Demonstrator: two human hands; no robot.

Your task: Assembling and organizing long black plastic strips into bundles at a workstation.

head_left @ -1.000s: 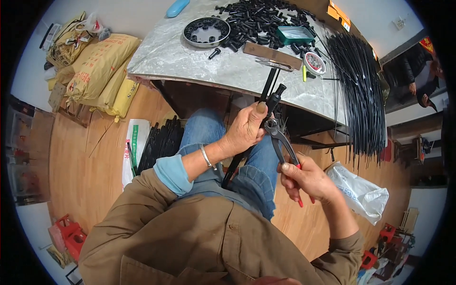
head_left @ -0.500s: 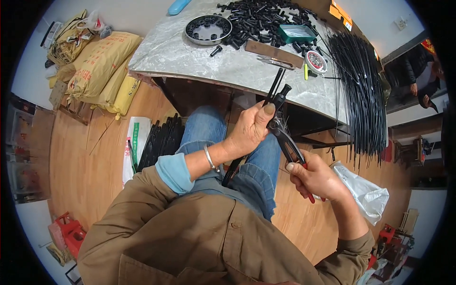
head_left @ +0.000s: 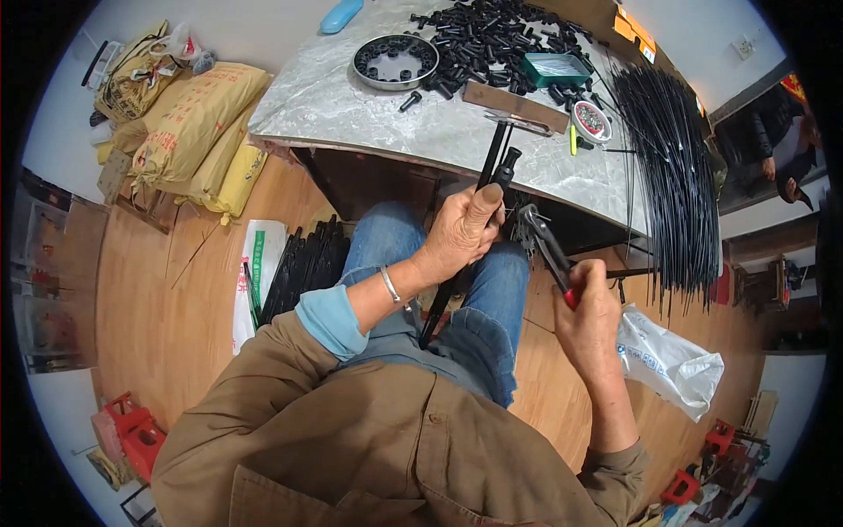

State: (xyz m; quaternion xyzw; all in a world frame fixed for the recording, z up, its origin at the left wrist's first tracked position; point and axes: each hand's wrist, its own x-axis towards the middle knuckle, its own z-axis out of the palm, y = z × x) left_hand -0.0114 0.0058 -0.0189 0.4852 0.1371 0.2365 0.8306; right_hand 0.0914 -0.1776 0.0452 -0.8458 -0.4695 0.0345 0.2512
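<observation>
My left hand [head_left: 461, 233] is closed round a long black tube [head_left: 494, 154] and a shorter black fitting with a flared end [head_left: 507, 169], both poking up above the thumb. The tube's lower part runs down between my knees. My right hand [head_left: 590, 321] grips a pair of pliers with red handles [head_left: 551, 249]. Its dark jaws sit just right of my left fingers, apart from the fitting. Whether the jaws hold anything is too small to tell.
On the grey marbled table [head_left: 378, 123] are a heap of black fittings [head_left: 492, 44], a round metal tray [head_left: 395, 82], a green box [head_left: 558, 81], a small bowl [head_left: 591, 121] and a bundle of thin black rods [head_left: 669, 176]. Black tubes [head_left: 307, 263] lie beside my left leg.
The pliers have come away from the fitting, and my right hand has turned more upright. My left hand, with the tube and fitting, has shifted slightly left and down.
</observation>
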